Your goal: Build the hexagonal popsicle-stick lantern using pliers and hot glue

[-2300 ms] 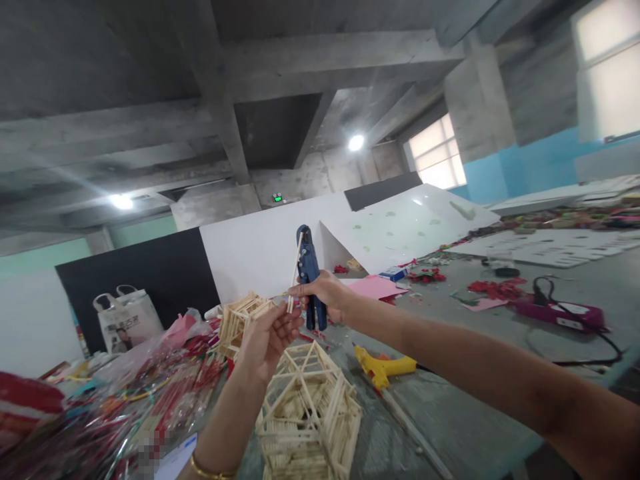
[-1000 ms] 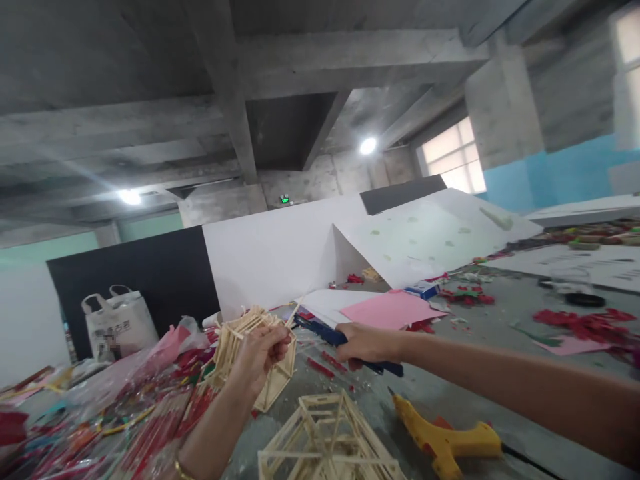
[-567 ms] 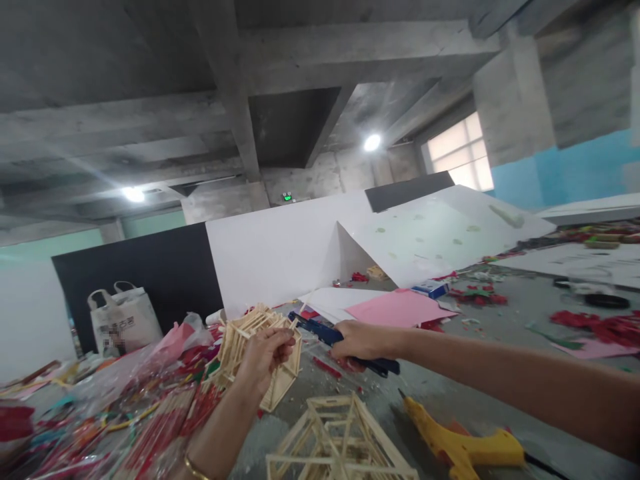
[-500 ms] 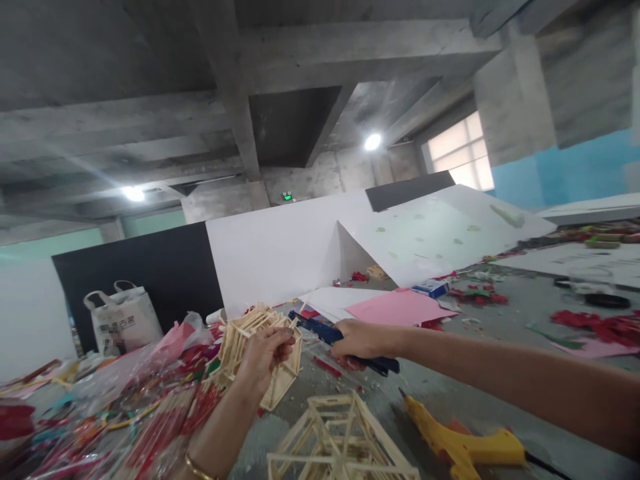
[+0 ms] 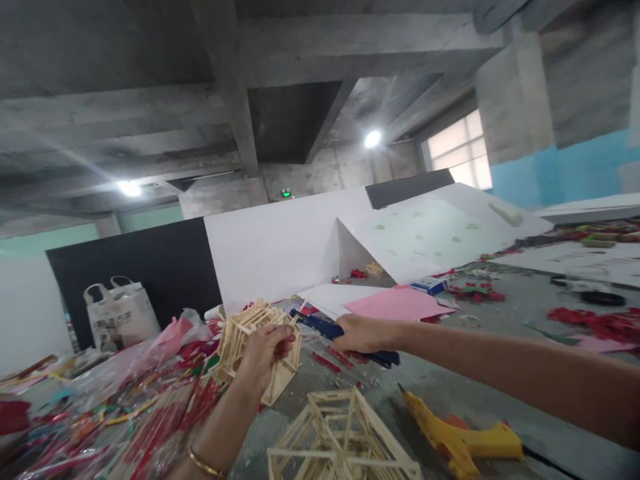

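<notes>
My left hand is closed in a pinch over a pale wooden-stick model; a thin wooden stick seems to be at its fingertips, mostly hidden by the fingers. My right hand grips a dark blue plier-like hand tool, whose tip points left, close to the left fingertips and the stick. Nearer to me stands a second frame of pale wooden sticks, open and angular. To its right a yellow glue gun lies on the grey surface, nozzle towards the upper left.
Red sticks in plastic wrapping and loose clutter cover the left side. A white bag stands against a black board. Pink paper, a small blue box and red scraps lie farther back and right.
The view has shifted very slightly. My hands stay almost where they were, with the blue tool still at the left fingertips; the tool's handles look closer together.
</notes>
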Demonstrator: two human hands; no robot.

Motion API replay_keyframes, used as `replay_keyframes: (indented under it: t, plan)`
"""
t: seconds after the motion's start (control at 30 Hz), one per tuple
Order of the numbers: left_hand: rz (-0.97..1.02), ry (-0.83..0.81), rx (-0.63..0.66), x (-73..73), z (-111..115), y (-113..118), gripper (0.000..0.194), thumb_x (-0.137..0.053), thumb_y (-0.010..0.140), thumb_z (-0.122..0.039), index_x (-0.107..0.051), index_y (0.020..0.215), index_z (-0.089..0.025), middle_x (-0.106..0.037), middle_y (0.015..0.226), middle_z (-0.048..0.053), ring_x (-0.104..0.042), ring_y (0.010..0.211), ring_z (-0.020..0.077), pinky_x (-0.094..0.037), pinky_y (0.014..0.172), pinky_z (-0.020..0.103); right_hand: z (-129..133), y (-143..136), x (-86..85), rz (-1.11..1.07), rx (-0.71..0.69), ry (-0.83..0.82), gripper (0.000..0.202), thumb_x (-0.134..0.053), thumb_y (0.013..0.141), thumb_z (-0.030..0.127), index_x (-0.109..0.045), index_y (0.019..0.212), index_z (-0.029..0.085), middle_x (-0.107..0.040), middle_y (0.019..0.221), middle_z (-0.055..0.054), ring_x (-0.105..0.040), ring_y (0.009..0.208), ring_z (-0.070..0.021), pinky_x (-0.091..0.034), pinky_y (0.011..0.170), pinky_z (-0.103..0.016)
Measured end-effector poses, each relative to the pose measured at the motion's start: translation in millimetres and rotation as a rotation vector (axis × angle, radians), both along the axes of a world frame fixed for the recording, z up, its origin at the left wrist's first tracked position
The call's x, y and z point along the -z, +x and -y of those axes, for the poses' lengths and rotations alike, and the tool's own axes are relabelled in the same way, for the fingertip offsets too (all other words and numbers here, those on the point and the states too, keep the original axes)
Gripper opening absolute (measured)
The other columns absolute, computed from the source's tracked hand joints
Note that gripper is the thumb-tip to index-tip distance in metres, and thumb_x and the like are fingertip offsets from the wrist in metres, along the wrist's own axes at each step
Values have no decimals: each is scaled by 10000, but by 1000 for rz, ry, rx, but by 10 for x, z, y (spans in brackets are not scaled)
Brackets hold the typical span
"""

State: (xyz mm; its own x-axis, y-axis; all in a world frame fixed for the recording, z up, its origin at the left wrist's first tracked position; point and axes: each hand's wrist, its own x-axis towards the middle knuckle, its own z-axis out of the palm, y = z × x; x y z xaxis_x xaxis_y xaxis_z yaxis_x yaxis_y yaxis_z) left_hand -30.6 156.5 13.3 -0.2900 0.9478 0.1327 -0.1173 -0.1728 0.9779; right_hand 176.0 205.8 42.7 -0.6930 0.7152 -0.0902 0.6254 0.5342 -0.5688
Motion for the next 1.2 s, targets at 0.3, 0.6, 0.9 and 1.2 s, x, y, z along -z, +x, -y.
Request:
replay_keyframes:
  t: [0.3,0.6,0.9,1.2]
  plan:
    - [-17,-39,-38,-4,-17,50,210,-716,488,-245,-615,608,-104,-625,525,3,-501,424,54,-372,437,169,-1,-22,-20,71,64,60,125,-464,644,269,-504,609,156,-487,444,8,-461,388,-109,-337,366,-204]
    - [-45,-54,-37,43,-99,52,223,-711,484,-252,-623,623,-101,-629,525,8,-513,430,60,-369,438,175,103,-4,-90,82,73,-17,77,-445,631,194,-448,559,168,-461,430,25,-434,373,-88,-343,361,-185]
    - [-57,-68,-28,29,-88,83,211,-703,477,-253,-609,596,-105,-625,509,6,-509,420,60,-370,435,178,49,35,-51,133,67,62,119,-458,657,234,-459,563,160,-485,463,4,-465,401,-102,-354,376,-201]
    - [2,-124,12,0,-74,98,132,-690,520,-192,-614,583,-104,-611,496,-4,-497,411,49,-367,429,166,10,51,-46,134,58,24,113,-457,655,215,-460,559,155,-473,460,11,-459,397,-96,-355,375,-195]
